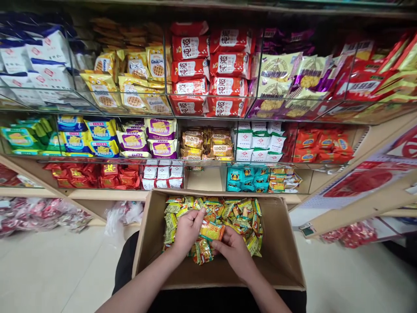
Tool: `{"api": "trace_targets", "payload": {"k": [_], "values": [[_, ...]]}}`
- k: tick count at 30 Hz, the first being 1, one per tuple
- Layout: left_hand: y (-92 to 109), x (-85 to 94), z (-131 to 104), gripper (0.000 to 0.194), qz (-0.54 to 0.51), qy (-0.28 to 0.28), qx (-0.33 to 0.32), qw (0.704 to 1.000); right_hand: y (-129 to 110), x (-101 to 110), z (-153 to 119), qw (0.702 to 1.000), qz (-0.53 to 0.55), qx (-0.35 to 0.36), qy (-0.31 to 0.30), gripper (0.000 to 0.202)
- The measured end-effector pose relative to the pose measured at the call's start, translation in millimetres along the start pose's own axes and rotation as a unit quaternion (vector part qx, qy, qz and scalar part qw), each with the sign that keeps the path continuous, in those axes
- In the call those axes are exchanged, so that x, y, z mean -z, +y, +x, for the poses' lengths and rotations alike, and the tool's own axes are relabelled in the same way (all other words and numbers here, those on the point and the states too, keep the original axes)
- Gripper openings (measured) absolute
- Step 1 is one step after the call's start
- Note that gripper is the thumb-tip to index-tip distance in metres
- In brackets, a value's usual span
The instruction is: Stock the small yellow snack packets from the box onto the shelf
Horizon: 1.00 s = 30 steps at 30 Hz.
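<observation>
An open cardboard box (273, 278) rests on my lap, partly filled with small yellow-green snack packets (243, 217). Over these, my right hand (236, 250) pinches the right end of one orange-and-yellow snack packet (211, 230) between thumb and fingers. My left hand (189, 230) is closed at the packet's left end, with the thumb upward. Its fingers are partly hidden behind the hand, and the packet's left end is covered by it.
Glass-fronted shelves of packaged snacks rise beyond the box, with red milk-biscuit packs (228, 65) above. Teal packets (246, 178) stand in a low compartment beside a bare wooden one (205, 179). Plastic-bagged goods (42, 215) lie near the floor at left.
</observation>
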State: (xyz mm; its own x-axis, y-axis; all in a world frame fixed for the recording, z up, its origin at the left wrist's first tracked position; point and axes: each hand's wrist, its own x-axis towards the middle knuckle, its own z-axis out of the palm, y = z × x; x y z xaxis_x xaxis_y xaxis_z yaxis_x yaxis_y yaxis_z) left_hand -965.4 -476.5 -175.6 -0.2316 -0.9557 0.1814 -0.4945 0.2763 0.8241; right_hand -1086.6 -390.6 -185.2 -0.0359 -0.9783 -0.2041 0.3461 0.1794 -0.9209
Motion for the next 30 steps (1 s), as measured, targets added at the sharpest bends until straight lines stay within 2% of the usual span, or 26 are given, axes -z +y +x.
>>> {"api": "trace_targets", "payload": {"k": [5, 10, 13, 16, 18, 21, 23, 24, 28, 30], "values": [[-7.3, 11.3, 1.8, 0.043, 0.045, -0.016, -0.022, 0.999, -4.5, 3.4, -0.4, 0.998, 0.010, -0.048, -0.041, 0.032], [-2.2, 20.3, 4.1, 0.041, 0.100, -0.030, -0.077, 0.992, -2.3, -0.3, 7.9, 0.998, -0.063, -0.012, -0.014, 0.037], [4.5, 36.4, 15.5, 0.038, 0.131, -0.045, -0.121, 0.983, -19.2, 1.1, 18.6, 0.991, -0.130, 0.005, -0.020, 0.041], [8.4, 67.6, 42.0, 0.036, 0.223, -0.003, -0.156, 0.962, -52.4, 11.1, 39.9, 0.975, -0.210, 0.069, 0.007, 0.040], [6.3, 89.6, 63.7, 0.035, 0.321, 0.022, -0.163, 0.933, -73.7, 20.4, 63.2, 0.954, -0.276, 0.114, 0.034, 0.038], [-5.9, 108.0, 89.1, 0.039, 0.362, 0.013, -0.135, 0.922, -87.7, 30.1, 111.1, 0.887, -0.446, 0.107, 0.045, 0.029], [-18.6, 108.0, 97.6, 0.045, 0.365, -0.001, -0.107, 0.925, -82.9, 31.2, 148.3, 0.843, -0.532, 0.071, 0.044, 0.023], [-25.4, 105.5, 99.6, 0.047, 0.367, -0.006, -0.094, 0.925, -77.3, 30.3, 167.3, 0.830, -0.554, 0.056, 0.044, 0.022], [-47.6, 94.1, 102.8, 0.049, 0.374, -0.013, -0.044, 0.926, -48.7, 21.6, 239.6, 0.811, -0.584, 0.027, 0.032, 0.013], [-53.4, 92.1, 104.6, 0.049, 0.377, -0.019, -0.027, 0.926, -36.3, 14.9, 269.1, 0.809, -0.585, 0.045, 0.025, 0.009]]}}
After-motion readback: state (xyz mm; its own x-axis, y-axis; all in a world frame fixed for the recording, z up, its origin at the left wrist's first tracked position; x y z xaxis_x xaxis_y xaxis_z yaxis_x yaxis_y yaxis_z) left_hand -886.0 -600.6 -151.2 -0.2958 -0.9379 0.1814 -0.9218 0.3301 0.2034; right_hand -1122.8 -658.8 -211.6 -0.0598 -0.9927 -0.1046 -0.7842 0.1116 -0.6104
